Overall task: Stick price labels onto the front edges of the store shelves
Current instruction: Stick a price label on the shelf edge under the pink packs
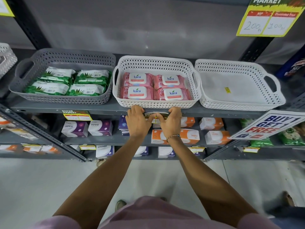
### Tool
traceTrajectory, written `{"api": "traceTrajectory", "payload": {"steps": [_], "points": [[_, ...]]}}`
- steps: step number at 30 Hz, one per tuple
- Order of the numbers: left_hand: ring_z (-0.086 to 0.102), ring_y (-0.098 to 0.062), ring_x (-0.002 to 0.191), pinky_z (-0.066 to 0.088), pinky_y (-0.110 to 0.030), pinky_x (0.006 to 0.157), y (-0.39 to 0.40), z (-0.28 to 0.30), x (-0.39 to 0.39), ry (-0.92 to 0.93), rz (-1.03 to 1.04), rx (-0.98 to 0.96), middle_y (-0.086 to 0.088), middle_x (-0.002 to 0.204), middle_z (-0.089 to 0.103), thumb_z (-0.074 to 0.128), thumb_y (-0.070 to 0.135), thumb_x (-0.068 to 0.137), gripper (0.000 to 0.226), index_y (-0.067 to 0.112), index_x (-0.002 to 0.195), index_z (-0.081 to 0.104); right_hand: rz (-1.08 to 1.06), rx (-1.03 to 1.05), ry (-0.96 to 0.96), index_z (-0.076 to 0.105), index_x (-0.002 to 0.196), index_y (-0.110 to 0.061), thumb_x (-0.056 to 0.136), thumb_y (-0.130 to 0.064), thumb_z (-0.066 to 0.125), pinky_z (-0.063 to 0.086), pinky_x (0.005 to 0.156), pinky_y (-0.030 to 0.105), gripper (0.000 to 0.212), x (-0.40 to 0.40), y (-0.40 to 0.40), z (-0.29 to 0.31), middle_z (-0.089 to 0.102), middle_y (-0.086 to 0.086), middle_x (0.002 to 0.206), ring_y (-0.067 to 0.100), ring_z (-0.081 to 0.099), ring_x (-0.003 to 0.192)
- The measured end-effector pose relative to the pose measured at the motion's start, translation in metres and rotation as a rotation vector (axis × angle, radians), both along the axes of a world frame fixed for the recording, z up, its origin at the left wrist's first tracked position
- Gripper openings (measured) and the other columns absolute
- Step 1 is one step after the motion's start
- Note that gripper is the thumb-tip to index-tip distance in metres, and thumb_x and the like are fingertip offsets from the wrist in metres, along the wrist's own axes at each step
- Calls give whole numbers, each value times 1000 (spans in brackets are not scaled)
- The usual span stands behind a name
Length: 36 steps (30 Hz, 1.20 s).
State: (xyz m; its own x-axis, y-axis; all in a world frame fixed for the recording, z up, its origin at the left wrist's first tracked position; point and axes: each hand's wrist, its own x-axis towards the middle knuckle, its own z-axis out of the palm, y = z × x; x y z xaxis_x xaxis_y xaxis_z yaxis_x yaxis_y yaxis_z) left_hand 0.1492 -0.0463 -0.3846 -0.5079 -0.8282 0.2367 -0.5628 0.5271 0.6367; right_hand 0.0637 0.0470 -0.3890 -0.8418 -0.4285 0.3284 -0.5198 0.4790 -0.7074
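Observation:
A price label with a dark "SUPER MARKET" header lies against the front edge of the grey shelf, under the white basket of pink Kara packs. My left hand covers its left part and my right hand covers its right part. The fingers of both hands curl over the shelf edge and the thumbs meet on the label's middle. Most of the label is hidden by the hands. Another price label hangs on the same edge further left, below the grey basket.
A white basket holding only a small yellow sticker stands at the right. A "BUY 1 GET 1 FREE" sign sticks out at the right. Lower shelves hold boxes and more yellow labels. A large price card hangs top right.

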Motion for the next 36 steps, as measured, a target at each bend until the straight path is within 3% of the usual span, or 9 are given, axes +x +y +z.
{"api": "traceTrajectory", "payload": {"steps": [8,12,16,20,22,27,31,36], "points": [[47,-28,85,34,-39,72,5,-4,-10,-2,115,8,-5,87,53,74,40,73,42,15,84,42,-67,43,-41,41,89,-3,73,-27,77,45,63,43,47,2,-6,4,52,17,87,34,51,79],[45,-27,79,34,-39,72,4,-4,-8,0,102,-7,-6,84,53,74,36,75,38,13,83,44,-69,46,-102,32,86,-13,77,-28,74,44,56,39,46,-5,-3,5,51,10,71,31,53,67],[41,-23,75,35,-39,76,-2,-2,-2,15,43,-23,-7,80,52,68,24,83,27,13,80,44,-46,30,-110,31,84,-13,82,-20,70,42,49,31,40,-14,2,6,48,5,59,25,54,55],[44,-28,78,35,-39,77,-4,1,2,-4,-24,-33,-9,83,52,56,6,88,15,11,80,44,-17,6,-89,31,84,-13,86,-3,60,45,53,33,30,-14,6,2,44,1,63,20,50,59],[45,-30,81,36,-41,78,-4,-1,4,-2,-53,-49,-11,87,52,54,10,91,10,8,85,46,41,38,-80,32,87,-12,87,-7,60,47,57,36,29,-12,6,2,48,6,71,22,51,65],[45,-29,87,35,-41,82,-1,-3,1,-38,-41,-47,-11,92,53,66,48,80,46,7,91,49,21,82,-93,35,91,-10,76,-35,74,45,62,35,49,-7,-1,4,55,13,85,24,52,74],[41,-22,83,34,-38,78,0,-3,-3,14,26,22,-3,86,49,74,40,75,41,14,86,44,9,57,-92,31,88,-12,80,-27,71,44,57,34,43,-10,-1,2,52,10,75,27,53,68],[37,-20,70,34,-37,64,-10,1,6,96,-53,7,0,73,44,61,19,89,29,18,76,36,25,24,-92,30,85,-13,85,-8,63,39,48,25,34,-22,7,2,35,-10,57,15,48,53]]}}
